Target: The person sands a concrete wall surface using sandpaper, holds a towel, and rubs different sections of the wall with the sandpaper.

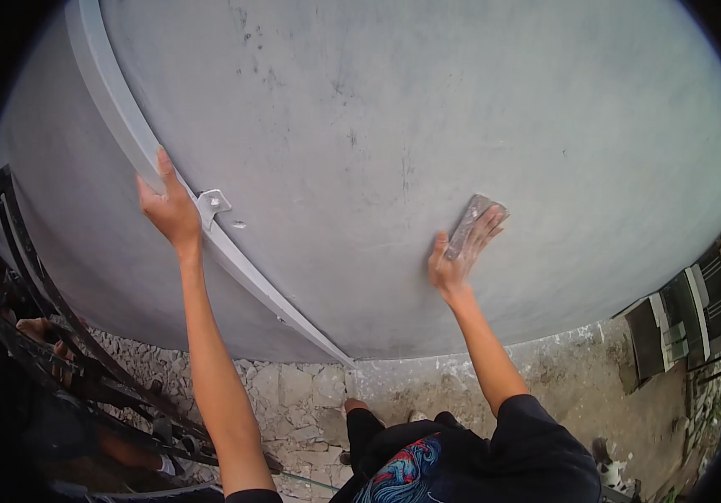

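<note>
My left hand (173, 208) grips a pale grey pipe (247, 272) that runs diagonally down the wall, its thumb pointing up along it. Just right of that hand, a small metal bracket (213, 204) is fixed at the pipe. Against the smooth grey wall (360, 193), my right hand (461, 253) holds a flat, dusty grey block (471, 225), with the fingers over the block's right side and the thumb at its left. Dark scuffs mark the wall to the left of the block.
A black metal frame (50, 293) stands at the left, with parts of another person (134, 448) behind it. Broken stones (293, 390) cover the ground below the wall. Dark and white panels (679, 323) lean at the right.
</note>
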Demonstrator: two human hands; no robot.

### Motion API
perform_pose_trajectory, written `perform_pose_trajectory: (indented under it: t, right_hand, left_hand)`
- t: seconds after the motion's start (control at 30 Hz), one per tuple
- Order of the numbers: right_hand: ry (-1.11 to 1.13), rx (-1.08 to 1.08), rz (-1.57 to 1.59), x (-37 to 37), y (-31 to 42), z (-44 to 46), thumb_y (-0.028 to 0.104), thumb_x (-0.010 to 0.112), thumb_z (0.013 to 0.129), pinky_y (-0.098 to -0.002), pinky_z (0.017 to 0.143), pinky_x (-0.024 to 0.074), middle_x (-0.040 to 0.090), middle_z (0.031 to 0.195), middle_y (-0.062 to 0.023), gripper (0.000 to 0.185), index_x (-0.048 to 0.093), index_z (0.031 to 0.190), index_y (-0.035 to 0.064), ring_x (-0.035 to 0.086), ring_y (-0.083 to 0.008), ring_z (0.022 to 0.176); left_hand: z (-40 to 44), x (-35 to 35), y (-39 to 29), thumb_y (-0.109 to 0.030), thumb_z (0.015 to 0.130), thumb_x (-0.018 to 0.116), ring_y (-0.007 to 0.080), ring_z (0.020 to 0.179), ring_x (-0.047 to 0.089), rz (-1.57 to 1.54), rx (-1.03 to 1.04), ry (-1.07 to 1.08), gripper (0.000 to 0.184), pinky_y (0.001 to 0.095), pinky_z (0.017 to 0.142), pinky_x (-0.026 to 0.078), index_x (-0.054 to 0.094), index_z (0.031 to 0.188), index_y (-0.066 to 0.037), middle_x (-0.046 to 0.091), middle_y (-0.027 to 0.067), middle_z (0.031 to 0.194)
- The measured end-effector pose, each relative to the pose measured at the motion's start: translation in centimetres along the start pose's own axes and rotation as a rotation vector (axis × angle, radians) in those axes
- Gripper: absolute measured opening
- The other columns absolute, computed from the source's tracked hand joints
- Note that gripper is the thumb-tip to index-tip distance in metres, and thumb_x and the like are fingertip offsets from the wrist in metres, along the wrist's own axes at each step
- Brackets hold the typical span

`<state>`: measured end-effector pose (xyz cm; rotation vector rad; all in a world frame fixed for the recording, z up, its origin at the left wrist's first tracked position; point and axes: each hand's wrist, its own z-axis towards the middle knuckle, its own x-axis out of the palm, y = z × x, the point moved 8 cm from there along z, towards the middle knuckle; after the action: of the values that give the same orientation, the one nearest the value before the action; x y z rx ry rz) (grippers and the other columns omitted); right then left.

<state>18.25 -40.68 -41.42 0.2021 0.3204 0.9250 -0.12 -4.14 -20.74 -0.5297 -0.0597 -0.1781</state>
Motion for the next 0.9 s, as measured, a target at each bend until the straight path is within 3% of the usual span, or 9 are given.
perform_pose_trajectory:
  t: [0.17,0.23,0.27,0.43,0.57,0.63,0.67,0.77,0.9]
  right_hand:
    - [0.417,-0.356,-0.142,7.6,7.1,-13.5,0.037,0.06,0.094,-0.0684,0.113,0.0031,0.012,0.159,-0.0304,0.075,0.025,0.155,0.0115,0.009,-0.0477,0.148]
    - [0.691,-0.288,-0.054,7.8,6.5,-14.1,0.032,0.064,0.09,-0.0654,0.115,-0.0032,0.015,0.162,-0.0201,0.076,0.026,0.156,0.0204,0.023,-0.0417,0.146]
    - [0.668,-0.298,-0.043,5.9,7.3,-11.8,0.024,0.064,0.09,-0.0635,0.117,0.0026,0.029,0.158,-0.0163,0.069,0.034,0.153,0.0169,0.038,-0.0372,0.141]
    - [0.241,-0.346,0.128,-1.8,10.6,1.6,0.007,0.065,0.084,-0.0612,0.119,0.0066,0.06,0.136,-0.0073,0.053,0.055,0.136,0.0072,0.044,-0.0239,0.139]
    - [0.051,-0.438,0.242,-4.8,13.5,8.6,0.004,0.069,0.08,-0.0558,0.12,0.0093,0.064,0.13,-0.0045,0.05,0.06,0.129,0.006,0.053,-0.0225,0.13]
    - [-0.102,-0.45,0.15,-6.0,15.2,10.9,0.006,0.071,0.079,-0.0467,0.114,0.0258,0.064,0.127,-0.002,0.047,0.063,0.126,0.0069,0.06,-0.0195,0.112]
    - [-0.139,-0.461,0.055,-6.2,16.1,12.2,0.009,0.072,0.08,-0.0395,0.098,0.0367,0.065,0.118,-0.0018,0.039,0.064,0.118,0.0065,0.059,-0.0184,0.095]
    - [0.049,-0.384,0.041,-2.5,16.6,13.7,0.01,0.072,0.081,-0.0374,0.089,0.0372,0.064,0.109,-0.0032,0.03,0.064,0.109,0.0071,0.057,-0.019,0.093]
    - [0.248,-0.432,0.073,1.5,17.9,11.6,0.012,0.072,0.083,-0.0301,0.058,0.0491,0.057,0.092,-0.0045,0.02,0.06,0.097,0.0073,0.059,-0.0156,0.073]
  left_hand:
    - [0.0,0.0,0.0,-0.037,0.1,0.056,0.0254,0.102,0.063,0.003,0.006,0.027,0.047,0.0352,0.092,0.047,0.061,0.118,0.007,0.068,0.0151,0.109]
    - [0.1,0.0,-0.3,-0.038,0.099,0.058,0.0261,0.102,0.063,-0.029,0.024,0.01,0.05,0.0354,0.092,0.047,0.061,0.118,0.008,0.068,0.0161,0.108]
    - [0.0,0.0,-0.3,-0.038,0.099,0.058,0.0261,0.102,0.063,-0.022,0.027,0.001,0.05,0.0354,0.092,0.047,0.061,0.118,0.008,0.068,0.0161,0.108]
    - [0.0,-0.2,-0.4,-0.039,0.098,0.06,0.0258,0.09,0.063,-0.059,0.02,-0.019,0.049,0.0362,0.085,0.048,0.061,0.105,0.009,0.067,0.0168,0.095]
    - [0.1,-0.2,-0.5,-0.036,0.098,0.06,0.0233,0.085,0.062,-0.053,0.049,-0.025,0.044,0.036,0.08,0.048,0.06,0.1,0.008,0.066,0.0151,0.09]
    - [0.1,-0.1,-1.2,-0.035,0.098,0.06,0.0227,0.084,0.062,-0.069,0.07,-0.034,0.042,0.036,0.079,0.048,0.06,0.1,0.008,0.066,0.0142,0.089]
    - [0.0,-0.3,-1.3,-0.033,0.098,0.06,0.0221,0.083,0.062,-0.085,0.082,-0.037,0.041,0.0359,0.078,0.048,0.06,0.1,0.007,0.066,0.0133,0.089]
    - [0.1,-0.2,-0.6,-0.032,0.098,0.06,0.0207,0.081,0.061,-0.068,0.008,0.017,0.039,0.0351,0.076,0.048,0.06,0.098,0.006,0.065,0.0118,0.087]
    - [0.3,-0.2,-0.4,-0.032,0.098,0.061,0.0196,0.078,0.06,-0.064,0.021,-0.012,0.038,0.0343,0.074,0.048,0.06,0.096,0.006,0.065,0.011,0.084]
